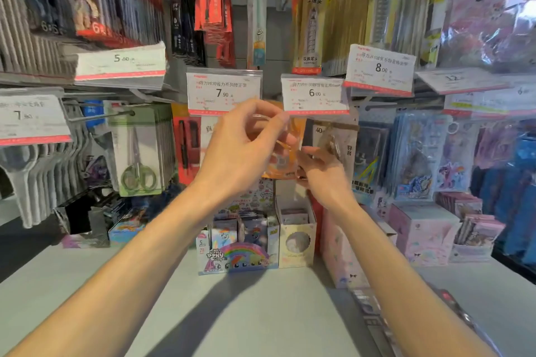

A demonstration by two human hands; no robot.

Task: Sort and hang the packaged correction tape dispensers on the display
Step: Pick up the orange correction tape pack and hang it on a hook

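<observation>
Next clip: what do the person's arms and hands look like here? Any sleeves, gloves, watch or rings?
Both forearms are bare up to the frame's bottom edge, with no sleeve in view. The left hand and the right hand wear no gloves. No watch or bracelet shows at either wrist, and no ring is visible, though the fingers are somewhat blurred.

Both forearms are bare to the frame's edge, and the left hand (237, 153) and right hand (319, 174) wear no gloves, rings or watch.
</observation>
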